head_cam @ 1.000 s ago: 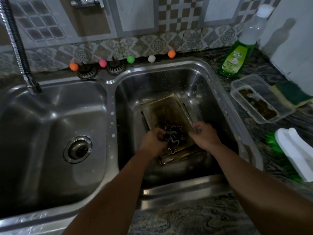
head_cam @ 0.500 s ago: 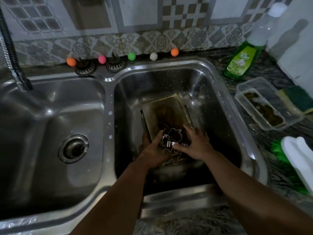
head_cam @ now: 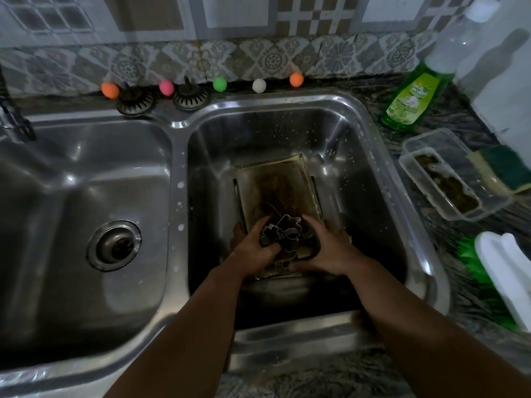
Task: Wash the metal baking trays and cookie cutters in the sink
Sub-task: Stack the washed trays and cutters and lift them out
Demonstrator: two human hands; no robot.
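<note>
We see two bowls in the sink (head_cam: 385, 156). In the right bowl lies a dirty baking tray (head_cam: 273, 185), flat on the bottom. On its near end sit shiny cookie cutters (head_cam: 283, 235) in a little pile. Our left hand (head_cam: 253, 248) curls its fingers round the pile from the left. Our right hand (head_cam: 327, 249) curls round it from the right. On the tabletop (head_cam: 448, 107) to the right stands a green soap bottle (head_cam: 413, 96).

Left basin (head_cam: 71, 196) open, only drain (head_cam: 114, 245) in it. Right basin (head_cam: 359, 168) crowded: stacked baking trays (head_cam: 273, 182), cookie cutters (head_cam: 283, 234), both hands. Counter right blocked by soap bottle (head_cam: 413, 99), plastic tub (head_cam: 425, 156), sponge (head_cam: 505, 168).
</note>
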